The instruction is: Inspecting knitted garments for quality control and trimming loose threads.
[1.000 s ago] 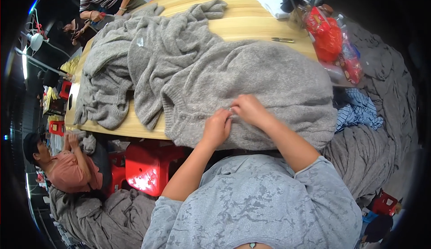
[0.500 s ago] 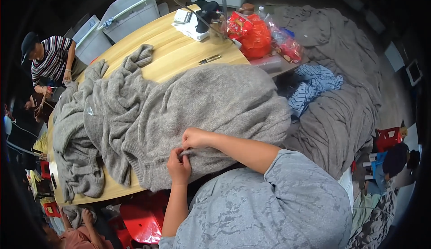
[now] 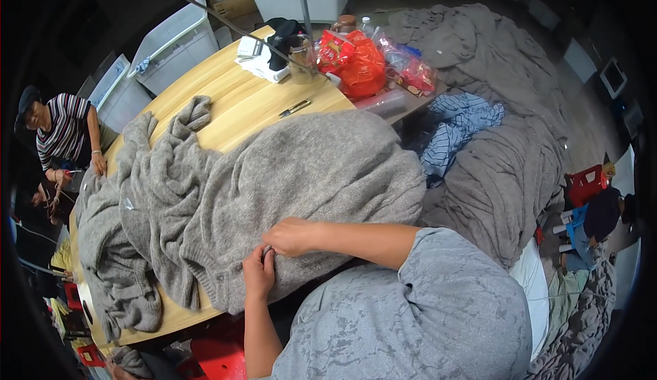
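Note:
A grey-brown knitted garment (image 3: 321,168) with ribbed bands lies bunched across the wooden table and hangs over its near edge in front of me. My left hand (image 3: 259,272) pinches the garment's near edge between thumb and fingers. Right beside it, my right hand (image 3: 290,237) comes in from the right with its fingers curled down on the same edge. The two sets of fingertips meet, and whatever small part lies between them is hidden. More of the grey knitwear (image 3: 126,243) lies heaped to the left.
Past the knitwear, the table (image 3: 226,130) holds small snips (image 3: 295,108), a jar (image 3: 301,58) and red plastic bags (image 3: 359,65). A large knit pile (image 3: 506,168) and striped blue cloth (image 3: 458,130) lie right. A co-worker (image 3: 65,130) sits far left. Red stool (image 3: 219,356) below.
The whole view has shifted, so most things sit further left and slightly lower. My hands stay together at the garment's edge. The co-worker's hand at far left now rests on the knitwear.

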Tool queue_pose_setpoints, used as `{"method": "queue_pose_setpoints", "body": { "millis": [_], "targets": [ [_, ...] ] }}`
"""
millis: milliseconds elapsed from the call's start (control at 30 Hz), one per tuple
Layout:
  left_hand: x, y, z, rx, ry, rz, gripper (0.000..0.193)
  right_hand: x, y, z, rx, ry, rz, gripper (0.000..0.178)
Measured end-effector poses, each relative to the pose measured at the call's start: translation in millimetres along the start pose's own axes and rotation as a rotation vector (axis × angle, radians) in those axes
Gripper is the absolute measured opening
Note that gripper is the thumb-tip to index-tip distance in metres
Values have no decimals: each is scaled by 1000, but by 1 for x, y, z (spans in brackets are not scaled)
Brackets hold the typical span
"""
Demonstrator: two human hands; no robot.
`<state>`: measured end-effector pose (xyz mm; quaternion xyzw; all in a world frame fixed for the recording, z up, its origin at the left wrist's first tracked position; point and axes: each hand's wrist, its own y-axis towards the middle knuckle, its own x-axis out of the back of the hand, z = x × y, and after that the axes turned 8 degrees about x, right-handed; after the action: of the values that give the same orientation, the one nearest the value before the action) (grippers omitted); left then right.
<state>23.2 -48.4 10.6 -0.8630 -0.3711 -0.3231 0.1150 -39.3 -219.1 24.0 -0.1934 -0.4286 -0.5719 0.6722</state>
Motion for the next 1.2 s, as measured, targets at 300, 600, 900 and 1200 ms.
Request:
{"method": "queue_pose_setpoints", "body": {
  "millis": [300, 600, 900, 1200],
  "targets": [
    [5, 2, 2, 112, -66, 85, 16, -10, 6, -5, -42, 17, -31, 14],
    [-10, 0, -4, 67, 124, -44, 11, -14, 5, -3, -22, -40, -101, 13],
    [-15, 4, 10, -20, 166, -123, 13, -20, 8, -16, -3, 71, -134, 12],
    [10, 9, 18, 230, 2, 86, 20, -17, 21, -52, 13, 504, 111, 12]
  ]
}}
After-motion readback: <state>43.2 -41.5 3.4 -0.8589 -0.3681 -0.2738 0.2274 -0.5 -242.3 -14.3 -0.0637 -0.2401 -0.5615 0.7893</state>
